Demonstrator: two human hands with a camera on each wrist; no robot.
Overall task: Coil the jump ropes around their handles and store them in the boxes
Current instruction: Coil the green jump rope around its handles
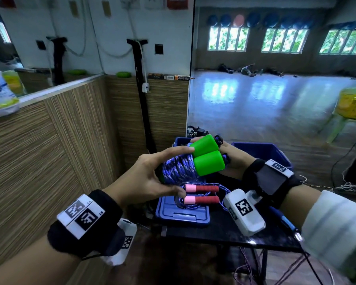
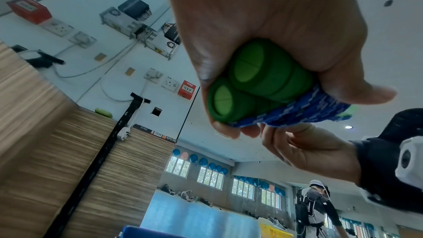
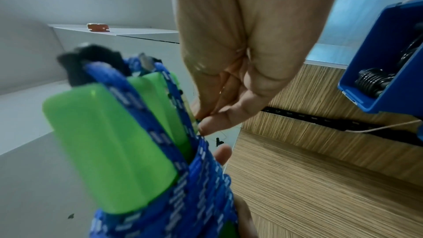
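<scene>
Two hands meet over a table: left hand and right hand hold a wound jump rope between them, above a second rope lying on a box lid; two boxes sit farther back.

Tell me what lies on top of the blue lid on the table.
On the blue lid lies a jump rope with red and pink handles, its thin blue cord loose beside them. The left hand covers the lid's far edge.

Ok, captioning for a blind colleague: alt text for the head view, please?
Both hands, left hand and right hand, hold a green-handled jump rope, its blue cord coiled around the handles. Below, a red-handled rope lies uncoiled on a blue box lid.
</scene>
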